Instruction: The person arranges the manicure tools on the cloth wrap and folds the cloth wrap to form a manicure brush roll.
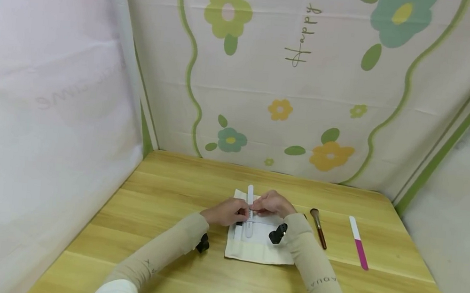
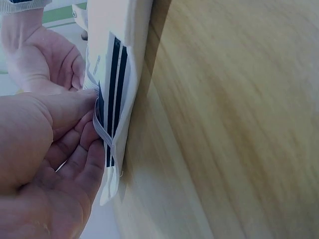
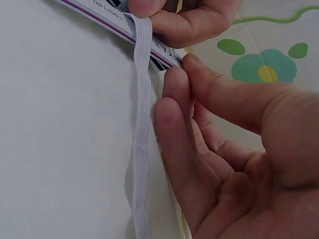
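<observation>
A cream cloth organizer [image 1: 258, 253] lies spread on the wooden table, with a white elastic band [image 3: 142, 124] running across it. Along its left part lies a white nail file [image 1: 250, 195], partly under the band; "100/180" is printed on it in the right wrist view. My left hand [image 1: 228, 212] pinches the elastic band beside the file between thumb and fingers. From the other side, my right hand [image 1: 271, 203] pinches the file's edge with thumb and index finger. Dark-striped flat strips [image 2: 117, 94] sit under the band in the left wrist view.
To the right on the table [image 1: 172, 263] lie a makeup brush [image 1: 318, 227] with a reddish-brown handle and a white-and-magenta nail file [image 1: 359, 243]. A floral cloth [image 1: 258, 78] hangs behind the table, and pale cloths hang at both sides.
</observation>
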The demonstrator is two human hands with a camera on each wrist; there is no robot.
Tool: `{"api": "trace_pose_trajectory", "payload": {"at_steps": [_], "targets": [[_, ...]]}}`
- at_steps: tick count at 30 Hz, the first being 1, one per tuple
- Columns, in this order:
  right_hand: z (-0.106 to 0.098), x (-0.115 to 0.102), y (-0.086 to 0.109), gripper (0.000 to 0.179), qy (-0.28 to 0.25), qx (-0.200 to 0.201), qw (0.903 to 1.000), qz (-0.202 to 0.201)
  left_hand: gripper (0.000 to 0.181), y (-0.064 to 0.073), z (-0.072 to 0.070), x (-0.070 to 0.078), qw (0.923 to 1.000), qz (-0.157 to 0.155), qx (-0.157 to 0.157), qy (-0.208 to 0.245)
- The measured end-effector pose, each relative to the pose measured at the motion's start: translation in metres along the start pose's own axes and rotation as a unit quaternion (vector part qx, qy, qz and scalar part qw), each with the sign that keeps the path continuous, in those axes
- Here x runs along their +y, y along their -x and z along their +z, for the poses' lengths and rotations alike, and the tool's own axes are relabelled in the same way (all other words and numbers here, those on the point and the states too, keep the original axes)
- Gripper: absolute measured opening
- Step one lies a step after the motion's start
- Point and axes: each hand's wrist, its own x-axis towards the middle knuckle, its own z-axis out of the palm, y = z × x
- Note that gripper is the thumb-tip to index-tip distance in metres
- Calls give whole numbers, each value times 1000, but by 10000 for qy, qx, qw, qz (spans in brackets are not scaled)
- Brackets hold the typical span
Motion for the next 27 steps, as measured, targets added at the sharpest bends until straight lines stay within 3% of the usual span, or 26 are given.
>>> {"api": "trace_pose_trajectory", "payload": {"at_steps": [16,27], "targets": [[-5,-6,7,8,464,-230,9978,425,11,0,-2,0,10000,60,-17,-37],[-16,-22,-14,14,790,645,9947,101,13,1,-1,2,9998,-61,-34,-179]]}}
